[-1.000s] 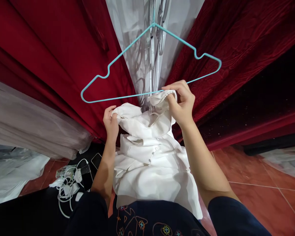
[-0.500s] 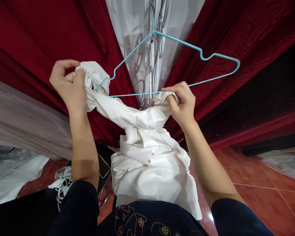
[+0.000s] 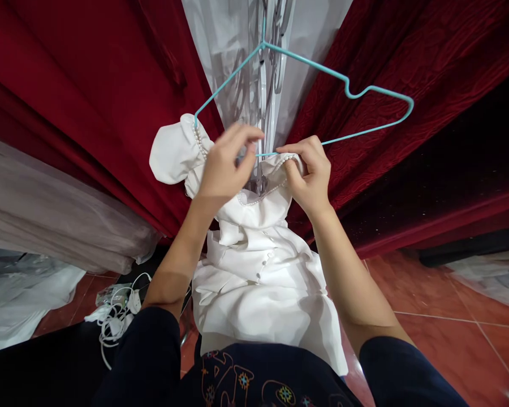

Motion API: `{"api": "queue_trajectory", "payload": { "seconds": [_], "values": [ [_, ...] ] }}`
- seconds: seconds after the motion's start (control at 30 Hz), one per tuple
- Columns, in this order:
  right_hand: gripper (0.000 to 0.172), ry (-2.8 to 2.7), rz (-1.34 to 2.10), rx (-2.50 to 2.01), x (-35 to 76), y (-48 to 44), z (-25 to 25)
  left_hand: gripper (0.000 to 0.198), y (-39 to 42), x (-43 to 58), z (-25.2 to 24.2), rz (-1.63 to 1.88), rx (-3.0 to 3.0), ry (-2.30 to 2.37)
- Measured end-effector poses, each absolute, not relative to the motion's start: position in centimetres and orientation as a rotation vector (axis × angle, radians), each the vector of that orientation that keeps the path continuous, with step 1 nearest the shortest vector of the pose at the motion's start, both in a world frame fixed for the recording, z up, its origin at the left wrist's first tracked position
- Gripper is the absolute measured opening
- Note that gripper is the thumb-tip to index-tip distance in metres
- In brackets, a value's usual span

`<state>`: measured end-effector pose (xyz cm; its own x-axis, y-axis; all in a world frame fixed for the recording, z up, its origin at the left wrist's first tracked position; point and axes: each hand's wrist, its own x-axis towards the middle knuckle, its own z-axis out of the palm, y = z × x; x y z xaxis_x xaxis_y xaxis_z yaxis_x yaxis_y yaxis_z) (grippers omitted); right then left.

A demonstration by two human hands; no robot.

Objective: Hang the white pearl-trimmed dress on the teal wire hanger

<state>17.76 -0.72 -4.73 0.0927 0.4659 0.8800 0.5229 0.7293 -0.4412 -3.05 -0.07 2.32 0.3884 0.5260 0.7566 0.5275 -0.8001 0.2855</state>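
A white dress [image 3: 263, 265] with pearl trim along its neckline drapes down towards my lap. Its left shoulder piece, a puffy white sleeve [image 3: 173, 150], sits over the left end of a light blue hanger [image 3: 311, 63]. My right hand [image 3: 309, 174] pinches the pearl-edged cloth of the other shoulder, close below the hanger's bottom bar. The hanger's right end has no cloth on it. In front of the neckline, my left hand [image 3: 227, 167] is in the air with fingers bent and thumb apart, nothing visible in them.
Dark red curtains or garments [image 3: 110, 73] hang on both sides of pale fabric and a metal stand [image 3: 275, 73]. White cables [image 3: 116, 322] lie on a black surface at lower left. Sheer white fabric [image 3: 29, 294] rests nearby. Reddish tiles [image 3: 441, 311] cover the floor.
My left hand has let go of the left sleeve and moved right towards my right hand. The sleeve now hangs on the hanger's left end. My right hand keeps its pinch.
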Motion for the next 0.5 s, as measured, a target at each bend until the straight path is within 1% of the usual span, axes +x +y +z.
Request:
{"api": "queue_trajectory", "payload": {
  "seconds": [0.07,0.1,0.2,0.3,0.37,0.43,0.5],
  "values": [
    [0.024,-1.531,-0.060,-0.854,17.7,-0.8,-4.9,0.025,-0.2,-1.9,0.7,-1.216,-2.720,-1.089],
    [0.024,-1.542,-0.062,-0.854,17.7,-0.8,-5.1,0.027,-0.1,-1.5,0.1,-1.188,-2.713,-1.141],
    [0.031,-1.638,-0.093,-0.836,17.8,-1.4,-5.4,0.029,0.0,-1.1,-0.4,-1.285,-2.671,-1.220],
    [0.037,-1.591,-0.244,-0.882,19.2,-1.8,-5.5,0.028,-0.2,-1.5,0.1,-1.418,-2.698,-1.222],
    [0.033,-1.367,-0.411,-0.909,21.6,-1.4,-5.5,0.029,-0.1,-1.9,0.4,-1.469,-2.711,-1.216],
    [0.026,-1.118,-0.558,-0.876,25.3,-0.6,-5.2,0.030,0.2,-2.4,0.5,-1.482,-2.715,-1.226],
    [0.018,-1.059,-0.604,-0.820,29.3,0.2,-4.4,0.031,0.4,-2.7,0.4,-1.506,-2.718,-1.240]
  ]
}}
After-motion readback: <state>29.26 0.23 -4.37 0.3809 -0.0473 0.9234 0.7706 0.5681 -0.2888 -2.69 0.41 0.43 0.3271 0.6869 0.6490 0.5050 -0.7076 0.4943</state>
